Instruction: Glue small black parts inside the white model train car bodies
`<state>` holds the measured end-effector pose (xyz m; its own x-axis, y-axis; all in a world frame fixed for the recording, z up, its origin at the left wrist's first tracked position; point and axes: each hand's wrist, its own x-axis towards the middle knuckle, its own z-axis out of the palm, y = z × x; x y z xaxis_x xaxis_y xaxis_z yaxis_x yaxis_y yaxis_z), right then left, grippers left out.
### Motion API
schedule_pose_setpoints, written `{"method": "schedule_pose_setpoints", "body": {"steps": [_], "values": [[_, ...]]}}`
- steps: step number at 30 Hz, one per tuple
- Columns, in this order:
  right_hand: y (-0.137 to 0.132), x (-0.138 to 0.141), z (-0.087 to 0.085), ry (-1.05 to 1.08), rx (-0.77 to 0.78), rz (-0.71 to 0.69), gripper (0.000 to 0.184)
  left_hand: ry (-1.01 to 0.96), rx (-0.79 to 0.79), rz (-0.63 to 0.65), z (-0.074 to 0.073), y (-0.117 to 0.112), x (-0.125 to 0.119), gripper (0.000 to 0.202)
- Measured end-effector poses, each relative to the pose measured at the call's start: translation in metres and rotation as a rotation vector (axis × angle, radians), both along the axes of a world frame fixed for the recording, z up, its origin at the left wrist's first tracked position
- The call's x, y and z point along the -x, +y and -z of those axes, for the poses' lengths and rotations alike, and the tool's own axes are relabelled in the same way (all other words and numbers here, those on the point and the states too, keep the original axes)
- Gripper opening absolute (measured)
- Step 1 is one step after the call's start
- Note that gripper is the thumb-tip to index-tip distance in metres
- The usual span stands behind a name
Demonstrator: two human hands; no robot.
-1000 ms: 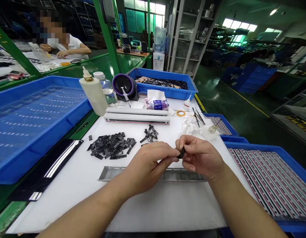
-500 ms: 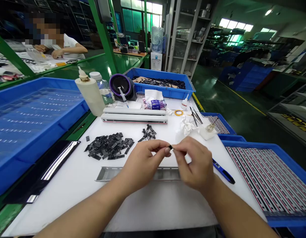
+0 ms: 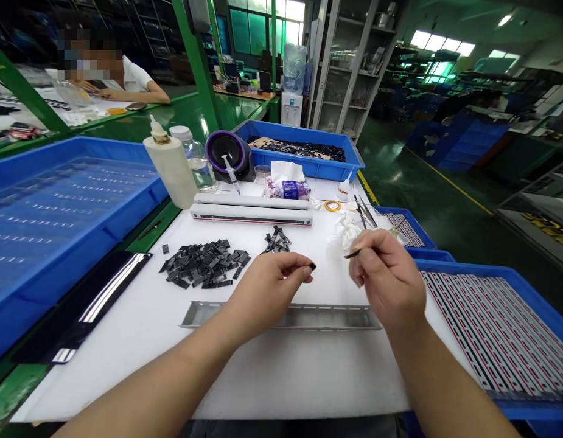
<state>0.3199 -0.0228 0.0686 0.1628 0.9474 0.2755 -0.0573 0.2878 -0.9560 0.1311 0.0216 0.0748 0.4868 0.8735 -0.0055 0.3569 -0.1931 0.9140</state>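
Observation:
My left hand [image 3: 267,292] is closed in a pinch, with a small black piece [image 3: 313,266] at its fingertips. To the right and slightly higher, my right hand [image 3: 393,280] pinches a thin dark strip [image 3: 353,254] that points left. The two hands are apart. Under them lies a grey metal channel [image 3: 327,317], its open side up and its middle partly covered by my left hand. A pile of small black flat pieces [image 3: 206,264] is spread left of my hands. A smaller heap of black pieces [image 3: 277,238] sits just beyond my left hand.
Two long white profiles [image 3: 251,214] lie behind the piles. Beyond stand a glue bottle [image 3: 170,173], a tissue pack [image 3: 288,187] and a blue bin [image 3: 308,164]. Blue trays flank the table; the right one holds striped strips [image 3: 504,322]. Another person [image 3: 137,82] sits at far left.
My hands were together at one small black piece and are now apart. My right hand has moved right and up with a thin dark strip; the left still pinches a black piece.

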Motion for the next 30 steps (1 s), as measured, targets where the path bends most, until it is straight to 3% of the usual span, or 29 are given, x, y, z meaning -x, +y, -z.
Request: {"method": "schedule_pose_setpoints", "body": {"steps": [2,5,9,13,16,19,22,27,30], "values": [[0.001,-0.005,-0.001,-0.368,0.051,0.049,0.015,0.025,-0.059,-0.063,0.000,-0.001,0.001,0.023],[0.007,-0.008,0.001,-0.807,0.311,-0.045,0.019,-0.068,-0.090,-0.097,0.000,-0.004,0.002,0.026],[0.016,-0.002,0.009,-1.055,0.438,-0.102,0.023,-0.172,-0.042,-0.051,0.002,-0.008,0.001,0.030],[0.019,-0.002,0.013,-1.164,0.461,-0.047,0.024,-0.371,0.117,0.003,0.003,-0.006,0.000,0.023],[0.017,-0.007,0.012,-1.027,0.401,0.001,0.020,-0.582,0.257,0.036,0.003,-0.004,0.000,0.019],[0.012,-0.010,0.009,-0.581,0.303,-0.077,0.019,-0.659,0.284,0.012,0.006,-0.001,-0.001,0.021],[0.007,-0.005,0.008,-0.210,0.177,-0.155,0.023,-0.636,0.248,-0.103,0.009,0.001,-0.002,0.020],[0.003,0.006,0.008,-0.068,0.131,-0.096,0.019,-0.577,0.213,-0.185,0.009,0.003,-0.004,0.023],[0.004,0.006,0.007,-0.081,0.066,-0.035,0.013,-0.426,0.150,-0.175,0.007,0.001,-0.004,0.022]]}}
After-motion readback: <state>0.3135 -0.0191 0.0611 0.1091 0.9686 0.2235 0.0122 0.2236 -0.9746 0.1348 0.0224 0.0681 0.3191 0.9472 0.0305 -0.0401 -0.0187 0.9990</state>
